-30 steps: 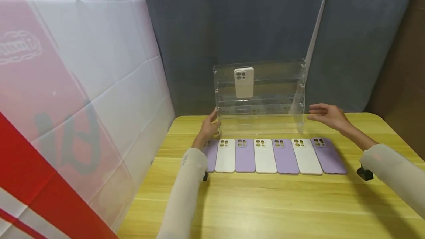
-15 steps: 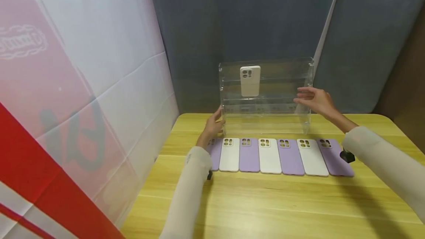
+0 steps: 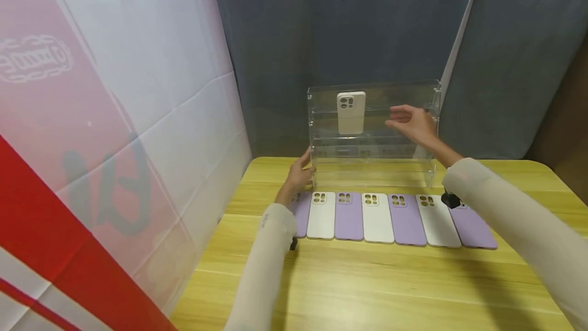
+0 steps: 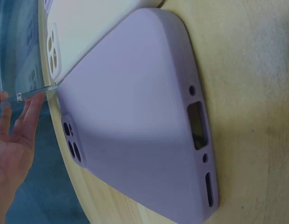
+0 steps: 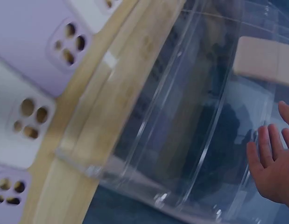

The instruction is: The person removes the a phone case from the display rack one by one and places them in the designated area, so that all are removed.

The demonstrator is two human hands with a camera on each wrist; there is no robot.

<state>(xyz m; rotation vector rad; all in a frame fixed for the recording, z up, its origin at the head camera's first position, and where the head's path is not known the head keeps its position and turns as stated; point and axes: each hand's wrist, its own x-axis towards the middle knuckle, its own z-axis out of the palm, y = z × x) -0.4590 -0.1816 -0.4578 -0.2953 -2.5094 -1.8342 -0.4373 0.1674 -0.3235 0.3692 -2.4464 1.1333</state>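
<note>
A clear acrylic tiered rack [image 3: 372, 152] stands at the back of the wooden table. One white phone case [image 3: 351, 113] leans upright on its upper part, left of centre. My left hand [image 3: 298, 174] touches the rack's left side panel, fingers mostly extended; in the left wrist view its fingertips meet the clear panel edge. My right hand [image 3: 415, 125] is raised before the upper right of the rack, thumb apart from the fingers, holding nothing. In front of the rack lies a row of alternating purple and white phone cases, including a purple case [image 3: 349, 217] and a white case [image 3: 378, 218].
The wooden table [image 3: 367, 285] extends toward the person in front of the case row. A grey curtain [image 3: 367, 29] hangs behind the rack. On the left stands a white, pink and red printed cloth [image 3: 179, 106]. The right forearm passes over the rightmost purple case [image 3: 475, 229].
My right hand has moved left and up from beside the rack to in front of its upper tiers. The left hand stays at the left panel; the view has shifted slightly.
</note>
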